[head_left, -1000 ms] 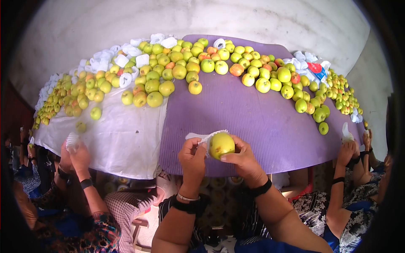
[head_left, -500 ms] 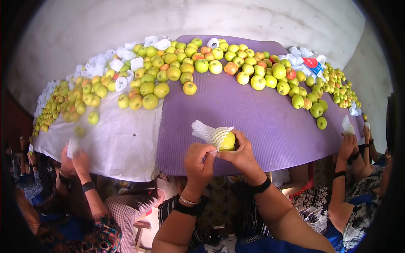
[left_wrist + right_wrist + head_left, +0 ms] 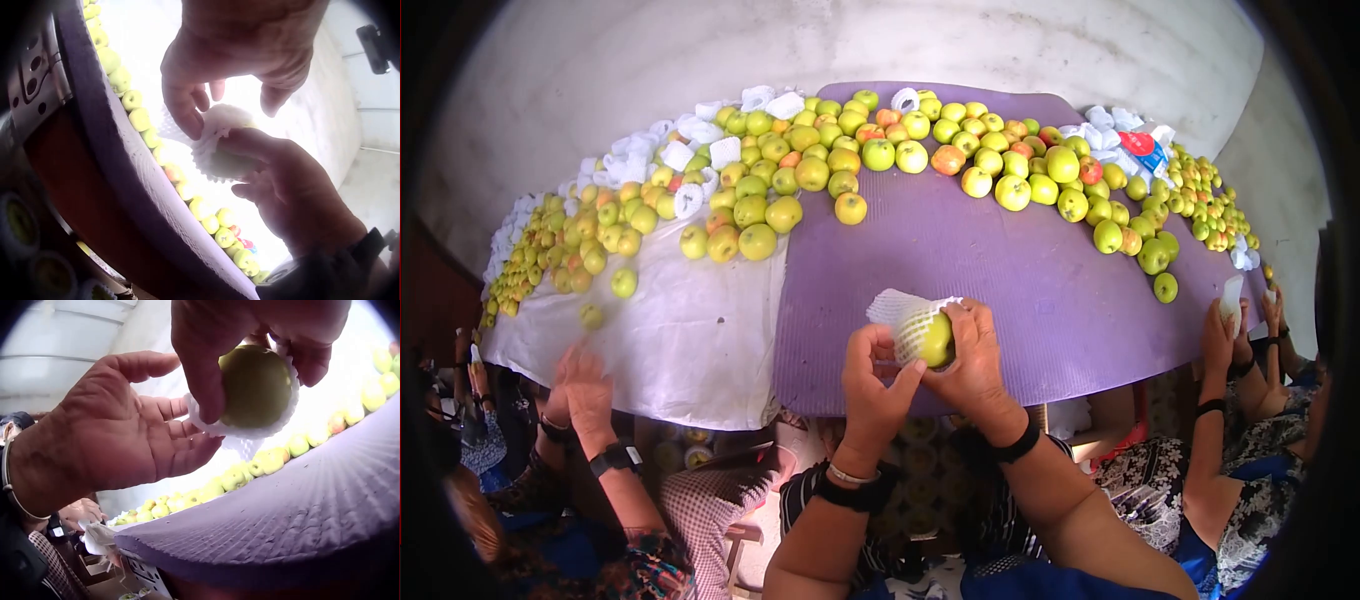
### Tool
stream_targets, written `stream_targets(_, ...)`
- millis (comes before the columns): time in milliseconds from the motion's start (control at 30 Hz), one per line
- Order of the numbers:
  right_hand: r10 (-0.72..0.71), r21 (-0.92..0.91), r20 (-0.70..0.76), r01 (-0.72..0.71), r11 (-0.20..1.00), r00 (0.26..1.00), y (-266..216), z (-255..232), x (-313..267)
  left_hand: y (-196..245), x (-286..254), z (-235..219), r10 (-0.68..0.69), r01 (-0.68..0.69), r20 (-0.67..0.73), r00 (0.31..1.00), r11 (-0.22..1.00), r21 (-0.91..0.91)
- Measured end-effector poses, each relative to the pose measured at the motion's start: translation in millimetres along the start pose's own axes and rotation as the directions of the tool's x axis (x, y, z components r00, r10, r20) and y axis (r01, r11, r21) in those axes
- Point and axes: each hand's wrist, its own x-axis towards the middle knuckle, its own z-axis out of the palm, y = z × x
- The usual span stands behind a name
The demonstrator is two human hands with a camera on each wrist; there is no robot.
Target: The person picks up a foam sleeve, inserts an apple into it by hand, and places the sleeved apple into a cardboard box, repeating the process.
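In front of my body, over the purple mat, my right hand (image 3: 977,368) grips a yellow-green apple (image 3: 940,345). A white foam net sleeve (image 3: 909,322) covers the apple's left part, and its loose end sticks out to the upper left. My left hand (image 3: 872,395) is beside the sleeve. In the right wrist view its fingers (image 3: 181,448) stretch loosely toward the sleeve's edge, with the thumb held apart. There the right thumb (image 3: 209,394) presses the side of the apple (image 3: 256,387), the sleeve's rim circling its far side.
Many apples (image 3: 755,210) lie in a long band along the far side of the purple mat (image 3: 880,270) and white sheet (image 3: 690,310). More foam sleeves (image 3: 630,155) are heaped behind them. Other people's hands (image 3: 585,390) are at the left and right, and a red-and-blue packet (image 3: 1142,150) lies at back right.
The sleeve, first held beside the apple, now stretches over its left part. My left fingers have loosened from the sleeve's edge. The left neighbour's hands no longer show a white sleeve.
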Motion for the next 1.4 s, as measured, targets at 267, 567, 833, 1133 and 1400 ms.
stream_targets(267, -0.154, 0.077, 0.178, 0.142, 0.987, 0.972, -11, -7, 4, -20, 7, -9, 0.091, -0.114, 0.088, 0.992, 0.941, 0.318)
stream_targets(567, 0.293, 0.788, 0.288, -0.399, 0.468, 0.912, 5, -2, -6, -13, 9, -9, -0.258, 0.291, 0.15, 0.955, 0.692, -0.66)
stream_targets(833, 0.48, 0.754, 0.251, -0.481, 0.447, 0.84, 11, 4, -9, -9, 5, -7, -0.295, 0.356, 0.2, 0.934, 0.729, -0.584)
stream_targets(1133, 0.394, 0.674, 0.238, -0.443, 0.591, 0.888, 0, 0, -10, -9, 3, 4, -0.301, 0.24, 0.008, 0.953, 0.741, -0.627)
stream_targets(1400, 0.287, 0.66, 0.191, -0.339, 0.671, 0.939, 1, 4, -14, -10, 1, 4, -0.233, 0.162, -0.055, 0.971, 0.809, -0.564)
